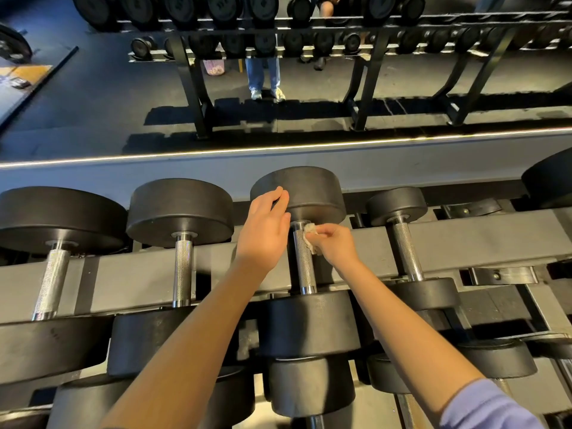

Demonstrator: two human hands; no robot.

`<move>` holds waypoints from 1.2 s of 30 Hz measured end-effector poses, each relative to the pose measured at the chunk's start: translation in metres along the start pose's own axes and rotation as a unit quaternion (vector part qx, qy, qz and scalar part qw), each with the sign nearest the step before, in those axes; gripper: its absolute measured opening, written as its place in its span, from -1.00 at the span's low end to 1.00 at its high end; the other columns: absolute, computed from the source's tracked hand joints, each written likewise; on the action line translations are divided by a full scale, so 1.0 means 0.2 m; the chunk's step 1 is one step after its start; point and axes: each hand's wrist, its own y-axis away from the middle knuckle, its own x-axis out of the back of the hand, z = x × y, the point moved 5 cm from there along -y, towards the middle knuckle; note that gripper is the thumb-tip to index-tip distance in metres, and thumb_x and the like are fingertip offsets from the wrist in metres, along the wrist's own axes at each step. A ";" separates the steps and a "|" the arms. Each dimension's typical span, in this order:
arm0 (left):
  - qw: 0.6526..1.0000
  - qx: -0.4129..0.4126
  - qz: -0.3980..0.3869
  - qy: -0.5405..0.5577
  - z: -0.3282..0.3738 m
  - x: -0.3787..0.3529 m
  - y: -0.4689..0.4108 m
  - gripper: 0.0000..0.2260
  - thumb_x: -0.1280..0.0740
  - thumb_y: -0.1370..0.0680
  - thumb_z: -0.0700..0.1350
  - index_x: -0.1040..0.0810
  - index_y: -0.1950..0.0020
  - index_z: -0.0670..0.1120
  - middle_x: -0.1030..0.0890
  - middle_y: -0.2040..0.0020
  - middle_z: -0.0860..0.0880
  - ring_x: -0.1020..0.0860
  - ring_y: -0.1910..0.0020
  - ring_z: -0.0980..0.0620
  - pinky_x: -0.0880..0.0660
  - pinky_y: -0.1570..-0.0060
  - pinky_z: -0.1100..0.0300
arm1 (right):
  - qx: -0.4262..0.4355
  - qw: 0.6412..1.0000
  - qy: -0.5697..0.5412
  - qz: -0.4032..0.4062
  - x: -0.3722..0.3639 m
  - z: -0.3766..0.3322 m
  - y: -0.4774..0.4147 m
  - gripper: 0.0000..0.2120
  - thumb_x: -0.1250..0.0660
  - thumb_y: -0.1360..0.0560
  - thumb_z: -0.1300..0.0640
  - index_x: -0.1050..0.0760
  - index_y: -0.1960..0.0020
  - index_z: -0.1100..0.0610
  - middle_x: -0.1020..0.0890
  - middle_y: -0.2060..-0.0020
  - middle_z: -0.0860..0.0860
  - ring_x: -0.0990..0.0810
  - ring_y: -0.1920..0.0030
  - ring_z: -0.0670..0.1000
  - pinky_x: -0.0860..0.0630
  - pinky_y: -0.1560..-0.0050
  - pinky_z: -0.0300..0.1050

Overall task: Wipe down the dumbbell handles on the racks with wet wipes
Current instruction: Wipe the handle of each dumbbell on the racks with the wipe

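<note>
A row of black dumbbells lies on the grey rack point(130, 274) in front of me. My right hand point(335, 246) pinches a crumpled white wet wipe point(311, 235) against the top of the knurled steel handle point(304, 264) of the third dumbbell. My left hand point(266, 230) rests with straight fingers on the far head point(309, 190) of that same dumbbell, just left of the handle. Further steel handles point(183, 267) point(405, 252) point(51, 283) stand bare to both sides.
A lower tier holds more dumbbell heads point(311, 388) beneath my arms. A mirror point(93, 97) behind the rack reflects a second dumbbell rack and a person's legs in jeans point(263, 75). Empty steel cradles point(501, 275) sit at the right.
</note>
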 end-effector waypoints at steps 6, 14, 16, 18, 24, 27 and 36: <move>1.000 -0.008 0.009 -0.010 0.02 0.01 0.00 -0.63 -0.13 -0.66 -0.15 -0.28 -0.48 -0.12 -0.30 -0.45 -0.03 -0.21 -0.43 0.04 -0.21 -0.34 0.25 | 0.057 0.994 0.086 -0.047 0.02 -0.04 0.04 -0.89 -0.44 -0.45 0.22 -0.61 0.25 0.18 -0.54 0.27 -0.05 -0.50 0.23 -0.12 -0.38 0.08 -0.22; 1.000 -0.002 0.009 -0.009 0.02 0.01 0.00 -0.63 -0.13 -0.65 -0.15 -0.29 -0.47 -0.12 -0.31 -0.45 -0.04 -0.22 -0.43 0.03 -0.26 -0.35 0.19 | 0.054 0.963 0.244 -0.096 0.04 0.00 0.13 -0.88 -0.43 -0.45 0.17 -0.56 0.24 0.15 -0.59 0.29 0.03 -0.53 0.23 -0.05 -0.44 0.24 -0.26; 1.000 -0.001 0.010 -0.008 0.02 0.01 0.00 -0.62 -0.13 -0.65 -0.15 -0.28 -0.48 -0.11 -0.30 -0.45 -0.03 -0.22 -0.43 0.03 -0.25 -0.34 0.22 | 0.050 0.967 0.236 -0.083 0.05 0.00 0.14 -0.89 -0.43 -0.46 0.17 -0.57 0.18 0.20 -0.60 0.23 0.08 -0.54 0.20 -0.02 -0.47 0.19 -0.18; 1.000 0.002 0.011 -0.010 0.02 0.01 0.00 -0.62 -0.13 -0.66 -0.15 -0.26 -0.49 -0.11 -0.30 -0.46 -0.03 -0.22 -0.43 0.04 -0.23 -0.34 0.24 | 0.034 0.980 0.190 -0.052 0.06 -0.01 0.12 -0.91 -0.42 -0.47 0.19 -0.52 0.15 0.16 -0.59 0.21 0.09 -0.54 0.20 0.01 -0.48 0.21 -0.16; 1.000 0.007 0.010 -0.009 0.02 0.01 0.00 -0.61 -0.12 -0.66 -0.14 -0.25 -0.50 -0.10 -0.28 -0.46 -0.03 -0.21 -0.44 0.04 -0.22 -0.33 0.25 | -0.012 0.974 0.212 -0.083 0.05 0.00 0.13 -0.89 -0.46 -0.42 0.21 -0.58 0.27 0.17 -0.64 0.22 0.11 -0.61 0.17 0.06 -0.60 0.07 -0.06; 1.000 0.010 0.012 -0.011 0.02 0.01 0.00 -0.61 -0.12 -0.66 -0.14 -0.25 -0.50 -0.11 -0.28 -0.46 -0.03 -0.22 -0.44 0.04 -0.24 -0.32 0.25 | -0.031 0.947 0.277 -0.159 0.05 0.02 0.18 -0.95 -0.49 -0.39 0.21 -0.64 0.18 0.18 -0.66 0.18 0.07 -0.61 0.11 -0.01 -0.54 0.03 -0.14; 1.000 0.008 0.016 -0.012 0.02 0.01 0.01 -0.62 -0.11 -0.66 -0.13 -0.26 -0.48 -0.09 -0.29 -0.46 -0.02 -0.22 -0.43 0.04 -0.28 -0.32 0.21 | -0.011 0.956 0.285 -0.065 0.03 -0.01 0.14 -0.94 -0.45 -0.40 0.22 -0.63 0.24 0.16 -0.67 0.21 0.08 -0.63 0.10 0.04 -0.58 -0.01 -0.01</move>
